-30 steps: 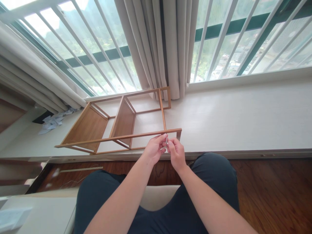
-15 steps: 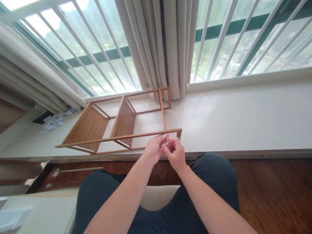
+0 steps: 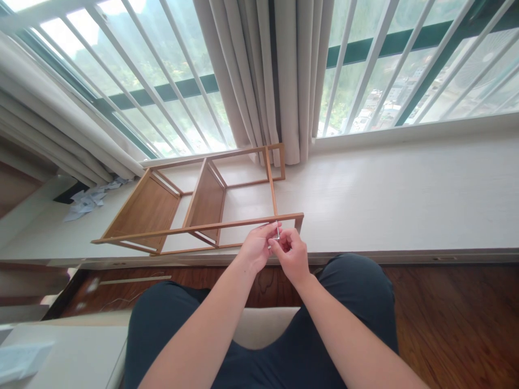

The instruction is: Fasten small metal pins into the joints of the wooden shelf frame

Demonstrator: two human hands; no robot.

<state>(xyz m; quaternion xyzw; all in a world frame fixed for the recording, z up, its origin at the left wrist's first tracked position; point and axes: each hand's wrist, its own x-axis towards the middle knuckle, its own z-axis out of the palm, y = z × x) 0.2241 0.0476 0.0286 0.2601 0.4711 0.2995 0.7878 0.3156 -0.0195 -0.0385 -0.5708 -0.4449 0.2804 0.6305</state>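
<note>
A wooden shelf frame (image 3: 207, 200) lies on its side on the pale window ledge, its brown panels standing on edge. At its near right corner, a small L-shaped metal hex key (image 3: 278, 232) meets the near rail, with its tip at the wood. My left hand (image 3: 258, 246) is closed, thumb and fingers pinching around the upper part of the key. The fingers of my right hand (image 3: 292, 254) are curled, gripping its lower bent end. Exactly where the tip enters the rail is too small to make out.
Crumpled white paper scraps (image 3: 87, 201) lie at the ledge's left end. Grey curtains (image 3: 287, 81) hang behind the frame, beside barred windows. A white surface (image 3: 77, 351) stands at lower left, and a thin pale strip (image 3: 135, 280) rests on the dark wood floor (image 3: 454, 319).
Both hands keep their grip on the hex key in nearly the same place. The view has shifted very slightly; the frame has not visibly moved.
</note>
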